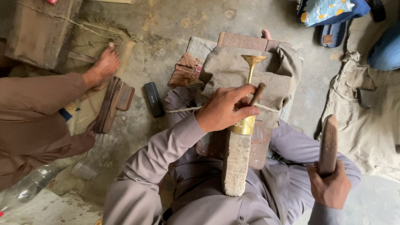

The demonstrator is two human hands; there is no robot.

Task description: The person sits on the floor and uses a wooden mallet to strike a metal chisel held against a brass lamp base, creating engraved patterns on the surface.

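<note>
Two hands: both belong to the person with the camera, who sits on the floor.
Floor [166,25]: grey and dusty, all around.
Other person [37,112]: at 9 o'clock, in brown clothes, with a bare foot [104,66] on the floor.
Cloth pile [366,121]: pale and crumpled, at 3 o'clock.
Padded block [233,71]: wrapped in grey cloth and tied with a string, at 12 o'clock, on the person's lap.
Stone bar [236,162]: long and rough, in the middle, lying from the lap toward the padded block.
Brass piece [249,100]: shiny gold, shaped like a funnel on a thin stem, lying on the far end of the stone bar, its wide mouth pointing to 12 o'clock.
Left hand [227,109]: closed around the brass piece and a small wooden stick [257,94], pressing them down.
Right hand [331,187]: at 4 o'clock, closed tight around a wooden mallet [328,143] held upright, well apart from the brass piece.
Black case [153,99]: small, on the floor at 10 o'clock.
</note>
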